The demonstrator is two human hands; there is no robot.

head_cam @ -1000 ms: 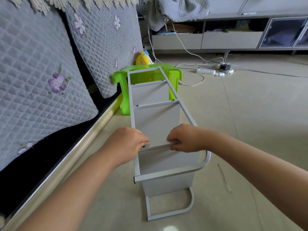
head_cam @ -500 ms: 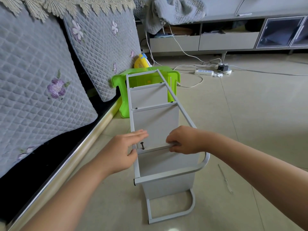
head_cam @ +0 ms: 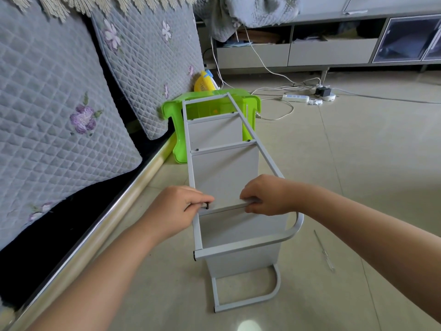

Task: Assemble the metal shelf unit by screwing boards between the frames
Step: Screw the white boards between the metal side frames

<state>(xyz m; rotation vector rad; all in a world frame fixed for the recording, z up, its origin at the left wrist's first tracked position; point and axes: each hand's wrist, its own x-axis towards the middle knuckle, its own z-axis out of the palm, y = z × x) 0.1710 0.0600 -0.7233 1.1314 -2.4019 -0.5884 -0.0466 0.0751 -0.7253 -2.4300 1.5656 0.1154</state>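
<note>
Left hand (head_cam: 177,209) now back pinching black screw (head_cam: 207,206); right fingers (head_cam: 250,204) around smooth board edge (head_cam: 226,208).

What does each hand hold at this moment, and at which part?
The left hand pinches a small black screw at the frame's left rail. The right hand grips the top edge of the shelf board, near its right end.
</note>
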